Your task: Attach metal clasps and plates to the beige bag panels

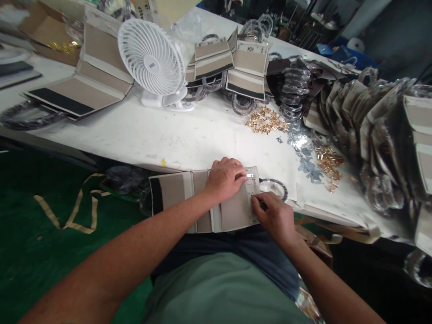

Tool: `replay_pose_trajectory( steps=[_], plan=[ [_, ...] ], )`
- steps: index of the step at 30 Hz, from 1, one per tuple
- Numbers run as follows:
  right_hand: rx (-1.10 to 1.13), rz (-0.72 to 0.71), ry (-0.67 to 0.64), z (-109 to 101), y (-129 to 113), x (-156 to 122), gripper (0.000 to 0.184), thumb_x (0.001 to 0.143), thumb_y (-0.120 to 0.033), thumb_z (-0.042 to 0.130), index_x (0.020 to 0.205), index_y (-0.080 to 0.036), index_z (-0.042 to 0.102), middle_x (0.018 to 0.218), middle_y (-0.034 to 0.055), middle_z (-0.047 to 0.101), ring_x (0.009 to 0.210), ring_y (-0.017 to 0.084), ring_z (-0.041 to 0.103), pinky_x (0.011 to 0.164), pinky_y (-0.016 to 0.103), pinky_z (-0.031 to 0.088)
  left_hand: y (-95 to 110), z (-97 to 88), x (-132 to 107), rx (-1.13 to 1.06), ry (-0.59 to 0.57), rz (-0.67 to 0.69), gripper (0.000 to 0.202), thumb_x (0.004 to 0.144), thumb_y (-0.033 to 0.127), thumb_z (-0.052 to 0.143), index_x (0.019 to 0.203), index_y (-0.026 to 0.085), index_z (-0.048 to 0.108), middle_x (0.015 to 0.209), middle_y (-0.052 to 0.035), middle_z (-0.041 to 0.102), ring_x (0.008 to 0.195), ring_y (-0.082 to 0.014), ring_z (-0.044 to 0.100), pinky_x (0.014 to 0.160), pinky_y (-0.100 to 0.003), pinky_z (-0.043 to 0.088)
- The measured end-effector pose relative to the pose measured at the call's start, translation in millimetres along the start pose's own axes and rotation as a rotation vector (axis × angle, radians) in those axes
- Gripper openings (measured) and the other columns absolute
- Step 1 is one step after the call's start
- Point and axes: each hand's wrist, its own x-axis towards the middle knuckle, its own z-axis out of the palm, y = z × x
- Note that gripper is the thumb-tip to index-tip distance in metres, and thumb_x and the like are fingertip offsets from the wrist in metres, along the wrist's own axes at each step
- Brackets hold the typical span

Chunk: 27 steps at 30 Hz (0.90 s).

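A flat beige, white and black bag panel (175, 191) lies across the table's near edge and over my lap. My left hand (224, 178) rests on its right part, fingers curled and pressing down beside a small silver metal fitting (249, 175). My right hand (275, 217) is at the panel's right edge, fingers pinched on a small dark thing that I cannot make out. A clear plastic ring handle (275, 186) pokes out just beyond the panel, close to my right hand.
A white desk fan (151, 58) stands at the back. Finished beige bags (243, 67) are stacked behind it, and more (388, 130) fill the right side. Gold fittings (266, 120) and silver plates (308, 164) lie loose on the white table (189, 135). Green floor with strap scraps (81, 207) at left.
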Motion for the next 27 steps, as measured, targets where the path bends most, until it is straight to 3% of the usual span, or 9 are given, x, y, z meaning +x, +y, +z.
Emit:
replay_pose_trajectory(
  steps=[5,10,20,24,27],
  plan=[
    [0.116,0.123,-0.033,-1.6,2.5,1.7,0.024,0.1,-0.034,0.056,0.091,-0.023,0.075,0.09,0.0051,0.076,0.081,0.021,0.07,0.074,0.03,0.048,0.0,0.1,-0.7,0.007,0.008,0.017,0.005,0.094,0.03,0.076,0.091,0.026,0.075,0.115,-0.001,0.073,0.109,-0.0258,0.059,0.091,-0.043,0.04],
    [0.247,0.173,-0.07,-11.0,2.1,11.3,0.022,0.095,-0.039,0.062,0.095,-0.025,0.078,0.096,0.0054,0.079,0.088,0.024,0.073,0.081,0.034,0.052,1.0,-0.2,-0.8,0.012,0.009,0.011,0.004,0.093,0.029,0.077,0.091,0.026,0.075,0.116,-0.0015,0.073,0.11,-0.0255,0.06,0.092,-0.043,0.041],
    [-0.061,0.058,0.054,0.5,0.1,18.2,0.025,0.097,-0.03,0.056,0.084,-0.023,0.077,0.082,0.0053,0.075,0.075,0.021,0.068,0.068,0.031,0.042,0.5,1.7,0.6,0.008,-0.002,0.006,0.005,0.094,0.029,0.076,0.092,0.025,0.074,0.117,-0.0022,0.073,0.11,-0.0259,0.059,0.093,-0.043,0.041],
    [0.035,0.142,0.034,0.3,1.5,19.3,0.023,0.095,-0.031,0.058,0.083,-0.024,0.077,0.083,0.0047,0.076,0.076,0.021,0.069,0.072,0.031,0.046,0.5,1.9,0.5,0.007,0.005,0.013,0.005,0.094,0.03,0.076,0.092,0.025,0.074,0.117,-0.0027,0.072,0.11,-0.0257,0.059,0.093,-0.042,0.04],
    [0.256,0.191,-0.048,-8.9,8.5,21.0,0.022,0.094,-0.035,0.061,0.087,-0.024,0.079,0.092,0.0049,0.079,0.087,0.023,0.072,0.081,0.033,0.052,0.6,1.7,0.1,0.009,0.007,0.01,0.005,0.094,0.029,0.075,0.091,0.025,0.074,0.117,-0.0031,0.072,0.109,-0.0255,0.059,0.093,-0.042,0.041]
  ],
)
